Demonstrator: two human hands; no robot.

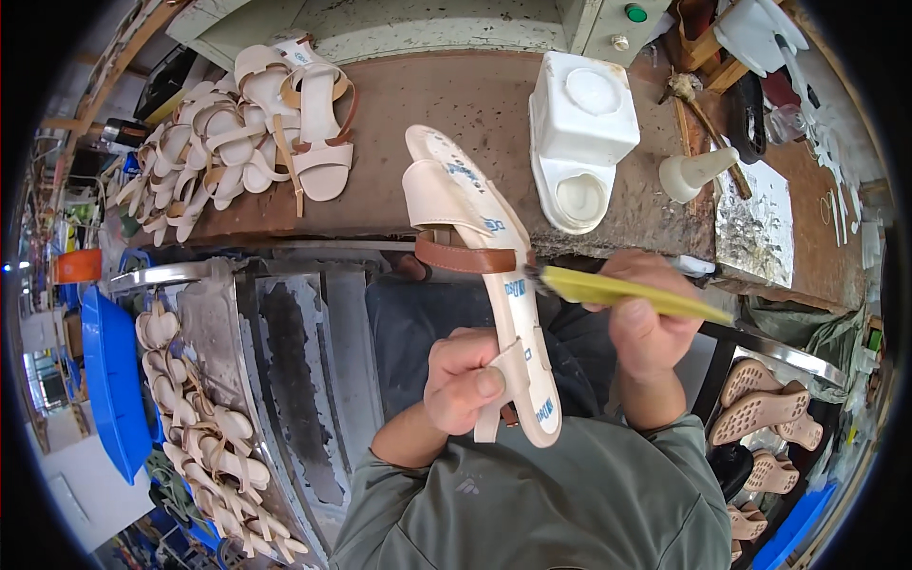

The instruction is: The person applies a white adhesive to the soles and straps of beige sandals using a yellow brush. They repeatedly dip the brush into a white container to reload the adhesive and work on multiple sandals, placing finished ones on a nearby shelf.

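Note:
My left hand (463, 378) is closed around the lower straps of a beige sandal (513, 309), held up with its printed insole facing me. A brown strap (467, 256) crosses the sandal near its middle, and a wide beige band lies above it. Between the thumb and fingers of my right hand (651, 328) is a brush with a flat yellow handle (646, 294). Its dark bristle end (535, 277) is at the sandal's right edge, just beside the brown strap. Whether the bristles touch the sandal I cannot tell.
Sandal uppers (204, 138) are heaped on the workbench (427, 95) at the far left. Beyond my right hand stand a white plastic container (587, 109) and a pale bottle (696, 174). More sandals hang on a left rack (204, 427). Soles (760, 413) sit on the right.

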